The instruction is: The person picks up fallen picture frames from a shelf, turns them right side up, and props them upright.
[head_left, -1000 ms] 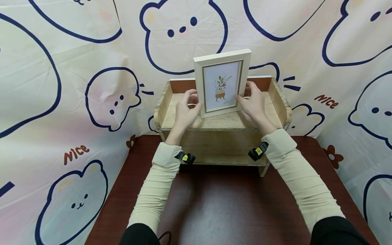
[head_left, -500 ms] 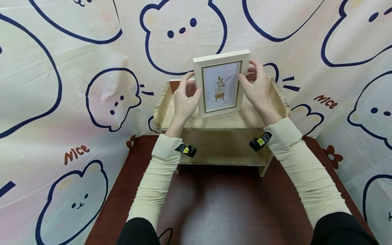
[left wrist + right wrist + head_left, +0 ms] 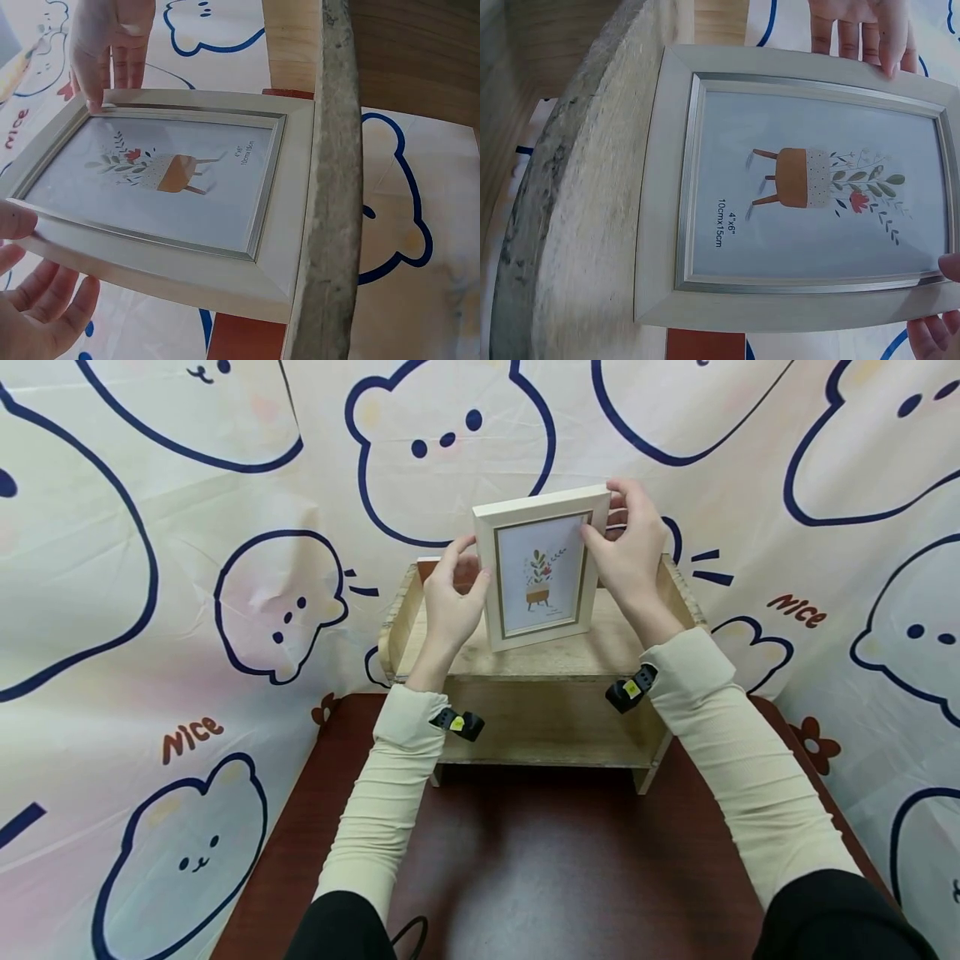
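A cream picture frame (image 3: 538,567) with a plant print stands upright, turned slightly, on the top board of a small wooden shelf (image 3: 525,664). My left hand (image 3: 452,602) is at its left side, the thumb on the edge and the bent fingers reaching towards the back. With the right hand (image 3: 633,547) I pinch the upper right side, thumb on the front border and fingers behind. In the left wrist view the frame (image 3: 165,262) rests by the rough board edge (image 3: 326,187). The right wrist view shows the frame's front (image 3: 810,187) and the left hand's thumb (image 3: 891,45) at its far edge.
The shelf has raised side panels (image 3: 399,614) and a lower board (image 3: 555,752). It stands on a dark reddish-brown table (image 3: 555,860). A printed cloth with bear drawings (image 3: 277,602) hangs behind and at the sides. A black cable (image 3: 420,931) lies near the front.
My right hand has moved up along the frame's right side to its upper corner. The left hand has risen somewhat along the left edge. The picture frame stays almost where it was.
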Tool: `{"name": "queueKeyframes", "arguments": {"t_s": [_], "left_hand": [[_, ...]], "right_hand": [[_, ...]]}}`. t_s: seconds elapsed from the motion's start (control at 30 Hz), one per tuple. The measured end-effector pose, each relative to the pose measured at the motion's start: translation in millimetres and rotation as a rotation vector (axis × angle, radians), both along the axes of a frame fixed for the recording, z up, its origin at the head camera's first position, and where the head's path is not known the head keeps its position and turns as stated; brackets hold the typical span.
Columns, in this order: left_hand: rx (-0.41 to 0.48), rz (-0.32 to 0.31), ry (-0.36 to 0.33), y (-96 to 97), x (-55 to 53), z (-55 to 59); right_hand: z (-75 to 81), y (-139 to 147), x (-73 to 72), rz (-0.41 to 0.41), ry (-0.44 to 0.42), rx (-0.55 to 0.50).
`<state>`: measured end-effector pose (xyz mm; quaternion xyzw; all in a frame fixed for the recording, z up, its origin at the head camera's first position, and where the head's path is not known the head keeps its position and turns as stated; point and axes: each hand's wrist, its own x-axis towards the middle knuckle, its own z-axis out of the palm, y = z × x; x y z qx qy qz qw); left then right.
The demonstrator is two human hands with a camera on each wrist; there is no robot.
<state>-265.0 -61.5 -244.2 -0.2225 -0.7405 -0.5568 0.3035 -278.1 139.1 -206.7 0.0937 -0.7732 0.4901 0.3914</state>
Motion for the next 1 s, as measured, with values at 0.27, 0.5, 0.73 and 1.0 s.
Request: {"name": "queueKeyframes", "arguments": {"t_s": [0.27,0.5,0.73,1.0], "left_hand": [[-0.006,-0.016,0.028,-2.4,-5.3,-5.9],[-0.005,-0.026,0.044,-2.2,-3.0,-6.7],[-0.013,-0.032,0.052,-0.9,0.4,-7.8],[-0.004,-0.040,0.043,2.5,3.3,-10.0]], "right_hand": [[1.3,-1.7,-5.0,-0.037,-0.020,0.021],[2.8,-3.4,-9.1,-0.045,-0.030,0.030],[3.6,-4.1,-13.6,-0.046,-0.025,0.031],[3.9,-5.0,-16.8,-0.056,-0.029,0.049]]}}
